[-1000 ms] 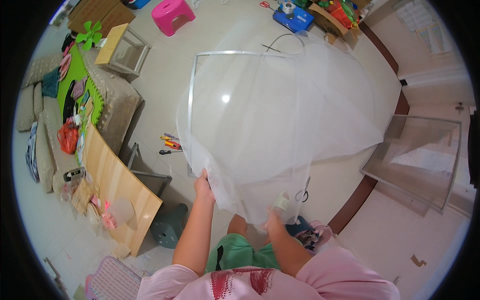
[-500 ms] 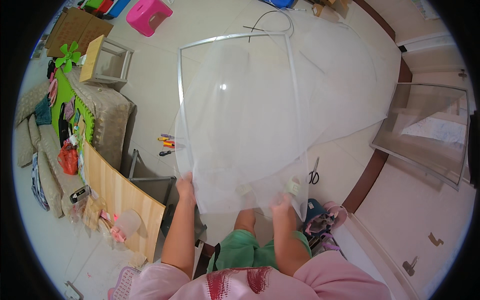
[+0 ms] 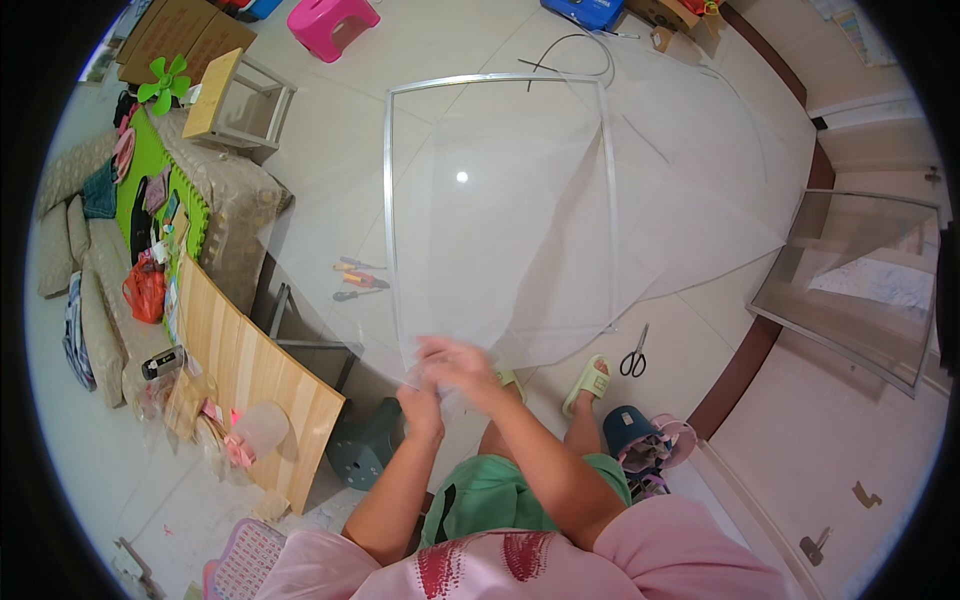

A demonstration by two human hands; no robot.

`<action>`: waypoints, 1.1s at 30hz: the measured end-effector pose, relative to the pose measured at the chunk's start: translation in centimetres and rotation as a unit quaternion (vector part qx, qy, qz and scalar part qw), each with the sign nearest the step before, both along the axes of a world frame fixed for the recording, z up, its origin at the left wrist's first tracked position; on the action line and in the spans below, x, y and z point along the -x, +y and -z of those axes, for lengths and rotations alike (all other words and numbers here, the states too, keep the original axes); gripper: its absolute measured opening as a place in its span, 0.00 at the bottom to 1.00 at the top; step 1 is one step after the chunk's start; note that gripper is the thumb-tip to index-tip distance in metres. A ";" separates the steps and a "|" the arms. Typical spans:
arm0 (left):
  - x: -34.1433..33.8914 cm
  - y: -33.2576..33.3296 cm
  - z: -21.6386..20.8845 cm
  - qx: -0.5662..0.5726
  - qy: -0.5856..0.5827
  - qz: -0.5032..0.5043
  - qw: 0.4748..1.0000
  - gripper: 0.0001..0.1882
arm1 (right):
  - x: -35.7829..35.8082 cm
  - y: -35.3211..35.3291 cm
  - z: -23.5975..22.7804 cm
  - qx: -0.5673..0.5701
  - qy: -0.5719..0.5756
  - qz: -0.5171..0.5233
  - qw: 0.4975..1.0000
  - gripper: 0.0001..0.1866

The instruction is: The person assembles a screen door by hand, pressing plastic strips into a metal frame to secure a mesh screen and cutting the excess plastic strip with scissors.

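A sheet of translucent white screen mesh [image 3: 520, 230] spreads over the floor and across a silver metal screen frame [image 3: 390, 200]. At the frame's near left corner, my left hand [image 3: 420, 408] is closed on the bunched near edge of the mesh. My right hand [image 3: 458, 370] has crossed over to it, just above and against it; motion smears its fingers, so their grip is unclear. Screwdrivers and pliers [image 3: 362, 280] show through the mesh left of the frame. Black-handled scissors [image 3: 633, 363] lie right of the mesh, near my green slipper [image 3: 588, 382].
A wooden board table [image 3: 260, 375] holding a plastic jug [image 3: 262, 432] is at my left, beside a dark green stool [image 3: 366, 450]. Another screened frame [image 3: 850, 280] leans on the right wall. A black cord [image 3: 560, 70] and a pink stool [image 3: 330, 28] lie beyond.
My right hand has moved left from the mesh's near right edge to my left hand. The mesh's near edge has shifted left, uncovering my slippers and now covering the tools.
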State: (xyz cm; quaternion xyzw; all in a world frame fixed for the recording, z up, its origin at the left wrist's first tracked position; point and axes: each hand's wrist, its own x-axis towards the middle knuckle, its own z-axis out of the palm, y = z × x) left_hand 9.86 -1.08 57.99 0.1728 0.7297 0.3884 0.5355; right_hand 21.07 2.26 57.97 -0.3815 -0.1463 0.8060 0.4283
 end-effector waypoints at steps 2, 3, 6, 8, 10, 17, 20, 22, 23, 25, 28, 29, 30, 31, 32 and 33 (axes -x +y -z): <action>0.9 1.1 -0.5 0.014 -0.068 -0.012 0.998 0.12 | -1.0 -3.8 2.7 0.209 -0.053 0.276 0.937 0.25; 0.9 1.9 -1.0 0.038 -0.093 -0.063 0.993 0.13 | -1.6 -6.4 4.6 0.312 -0.100 0.282 0.902 0.28; -1.6 3.0 -1.9 0.084 -0.186 -0.143 0.968 0.15 | 0.0 -16.6 11.4 0.399 0.206 0.279 0.849 0.36; 1.8 2.7 -2.9 0.084 -0.197 -0.211 0.954 0.16 | 5.2 -12.1 5.1 0.783 0.068 0.120 0.606 0.38; 0.9 4.1 -4.2 0.049 -0.339 -0.206 0.917 0.21 | 6.4 -12.3 6.6 0.641 0.237 0.228 0.693 0.39; 0.9 13.6 -11.5 -0.308 -0.130 0.035 0.942 0.36 | -11.4 -3.1 17.0 0.395 0.230 0.567 0.686 0.09; 3.9 19.0 -17.6 -0.286 -0.070 -0.046 0.955 0.35 | -12.0 2.9 6.9 0.290 0.089 0.423 0.854 0.10; 2.3 20.3 -20.2 -0.326 -0.104 -0.053 0.938 0.34 | -13.8 3.1 2.9 0.329 -0.070 0.381 0.861 0.16; -1.4 20.5 -21.1 -0.396 -0.089 -0.030 0.914 0.33 | -17.0 -2.0 7.7 0.340 -0.055 0.382 0.858 0.17; -0.7 19.5 -23.6 -0.472 0.004 -0.011 0.881 0.32 | -6.4 -5.4 4.4 0.508 0.171 0.270 0.800 0.44; -0.1 17.6 -24.7 -0.518 0.071 -0.034 0.852 0.32 | 2.0 -6.3 -5.2 0.605 0.261 0.131 0.741 0.57; 0.1 17.1 -24.7 -0.522 0.080 -0.055 0.848 0.32 | 2.5 -7.4 -5.3 0.608 0.267 0.129 0.737 0.57; 0.6 16.6 -24.5 -0.525 0.094 -0.080 0.842 0.32 | 3.0 -8.7 -5.6 0.528 0.299 0.075 0.791 0.56; 1.1 16.2 -24.2 -0.521 0.105 -0.079 0.843 0.32 | 3.4 -9.8 -5.8 0.441 0.329 0.022 0.835 0.56; 1.4 15.9 -23.9 -0.504 0.112 -0.084 0.853 0.31 | 3.5 -10.6 -5.7 0.447 0.335 0.014 0.829 0.56; 1.7 15.6 -23.4 -0.487 0.117 -0.092 0.861 0.30 | 3.1 -10.3 -6.8 0.287 0.510 -0.066 0.808 0.55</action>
